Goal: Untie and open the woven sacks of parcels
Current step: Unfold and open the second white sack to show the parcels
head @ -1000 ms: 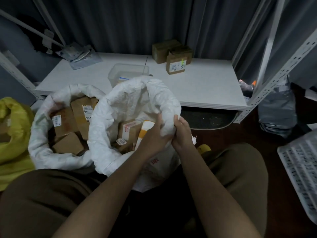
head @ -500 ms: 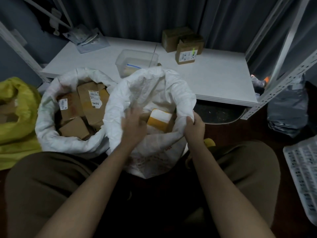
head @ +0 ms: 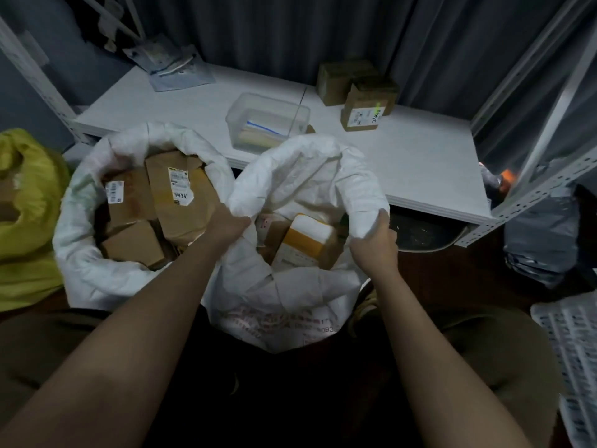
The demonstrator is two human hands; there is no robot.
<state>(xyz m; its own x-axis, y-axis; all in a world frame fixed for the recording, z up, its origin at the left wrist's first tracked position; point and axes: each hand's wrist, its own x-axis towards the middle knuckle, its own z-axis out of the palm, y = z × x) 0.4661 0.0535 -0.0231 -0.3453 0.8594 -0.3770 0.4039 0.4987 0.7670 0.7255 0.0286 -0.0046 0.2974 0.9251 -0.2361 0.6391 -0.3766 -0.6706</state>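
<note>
Head view: near white sack [head: 292,286] between the knees, mouth agape; left hand [head: 226,226] gripping its left rim, right hand [head: 374,245] pinching the right rim, seemingly; rim lying crosswise between the 2, equally near.

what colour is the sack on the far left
Yellow-green sack, seen in the head view.

Both bare forearms reach forward, apart. Left hand [head: 227,226] grips left rim of sack [head: 310,176], fingers curled in fabric. Right hand [head: 374,245] grips right rim, thumb up against fabric.
</note>
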